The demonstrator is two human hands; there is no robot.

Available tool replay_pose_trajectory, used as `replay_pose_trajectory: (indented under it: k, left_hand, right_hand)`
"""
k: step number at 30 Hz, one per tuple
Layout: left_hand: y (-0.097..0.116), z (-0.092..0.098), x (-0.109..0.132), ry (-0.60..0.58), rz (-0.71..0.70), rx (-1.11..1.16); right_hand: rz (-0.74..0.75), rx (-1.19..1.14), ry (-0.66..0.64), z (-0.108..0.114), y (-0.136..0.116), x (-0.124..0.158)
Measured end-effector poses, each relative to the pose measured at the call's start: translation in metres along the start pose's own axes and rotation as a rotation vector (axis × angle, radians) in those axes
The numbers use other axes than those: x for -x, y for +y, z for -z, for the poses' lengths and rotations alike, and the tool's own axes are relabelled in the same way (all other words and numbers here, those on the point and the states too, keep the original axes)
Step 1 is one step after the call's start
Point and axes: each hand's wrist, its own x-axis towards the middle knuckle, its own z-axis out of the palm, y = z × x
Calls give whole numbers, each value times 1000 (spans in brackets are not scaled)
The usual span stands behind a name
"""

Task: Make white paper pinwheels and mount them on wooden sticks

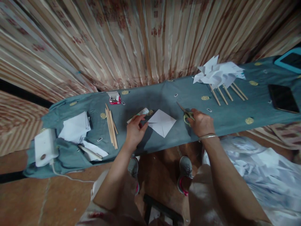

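Note:
A white paper square (161, 122) with crossed folds lies on the narrow table (164, 94) covered by a blue-grey cloth. My left hand (135, 130) rests at the paper's left corner, fingers curled and touching its edge. My right hand (201, 123), with a bangle at the wrist, is closed over the green handles of a pair of scissors (185, 112) lying on the cloth, blades pointing away to the upper left.
Wooden sticks (111, 127) lie left of my hand, with a small red box of pins (114, 99) behind. Paper stack (75, 127) and white device (44, 147) at far left. Finished paper pinwheels on sticks (219, 77), a dark phone (283, 98) and tablet (290, 59) at right. Paper scraps (258, 172) on the floor.

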Motion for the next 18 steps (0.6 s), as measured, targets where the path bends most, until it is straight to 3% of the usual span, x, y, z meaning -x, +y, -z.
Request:
replay_pose_trajectory:
  k: [5,8,11,18]
  left_hand:
    - [-13,27,2,94,-84,-191]
    - [-24,35,2,136,-106,-302]
    - [-35,35,0,88,-80,-385]
    - [-40,34,-5,10,-38,-434]
  right_hand:
    - [-4,21,37,0,-2,2]
    - [5,-55,138,2,-5,1]
    - [50,-200,219,2,-12,-1]
    - [133,-462,236,-6,-42,0]
